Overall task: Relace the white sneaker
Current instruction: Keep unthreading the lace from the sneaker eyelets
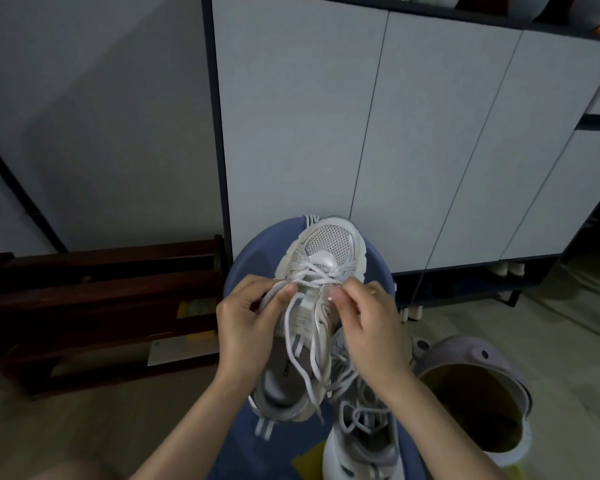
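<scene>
**Lacing under way near the toe of the sneaker**

While the white sneaker [312, 306] lies toe-away on a blue stool [246, 268] in front of the person, its lace [309, 344] is crossed through only the eyelets nearest the toe, and both loose ends trail back over the tongue and the open collar. By that look, the task is in its early rows: 2 or so crossings are made, and the eyelets toward the ankle are not yet threaded. The next move probably calls for feeding 1 lace end through the next free eyelet and drawing it snug, keeping both ends about even.

The left hand [248, 320] is at the sneaker's left side, thumb and forefinger pinched together on a loop of lace at the eyelet row, the other fingers curled beneath. The right hand [368, 318] mirrors it at the right side, its fingertips closed on the lace or the eyelet edge; which of the 2 cannot be told. Both forearms reach in from the bottom of the view.

A second sneaker [364, 420], laced, sits just beside the first, partly under the right wrist. To the right is a lilac clog [471, 386]; to the left, a dark wooden rack [97, 306]; behind, a white cabinet [378, 133].
</scene>
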